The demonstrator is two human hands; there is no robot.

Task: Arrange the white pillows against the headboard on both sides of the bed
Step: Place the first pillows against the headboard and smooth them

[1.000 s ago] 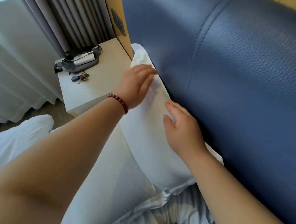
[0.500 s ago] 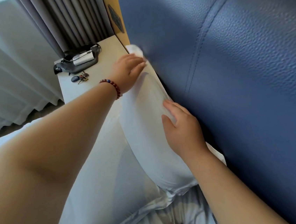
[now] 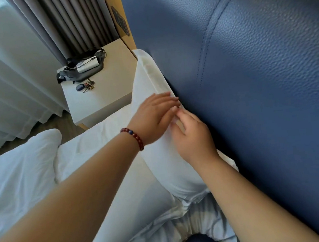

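1. A plump white fabric pillow (image 3: 158,152) stands on its long edge against the padded blue leather headboard (image 3: 258,75), its upper seam touching the leather.
2. The left hand (image 3: 154,115) lies flat on the pillow's top edge — fingers spread and extended, not pinching anything; a dark red beaded bracelet (image 3: 134,138) circles that wrist.
3. The right hand (image 3: 192,137) rests just beside it, fingertips (image 3: 181,114) touching the same seam, its grip loose and open on the cloth.
4. A second white pillow (image 3: 103,152) lies flat in front of the upright one, on the rumpled white bed sheet (image 3: 17,181).
5. Beside the bed, a pale square bedside table (image 3: 101,99) carries a grey pouch bag (image 3: 82,68) and a bunch of keys (image 3: 86,86) — both well apart from the pillows.
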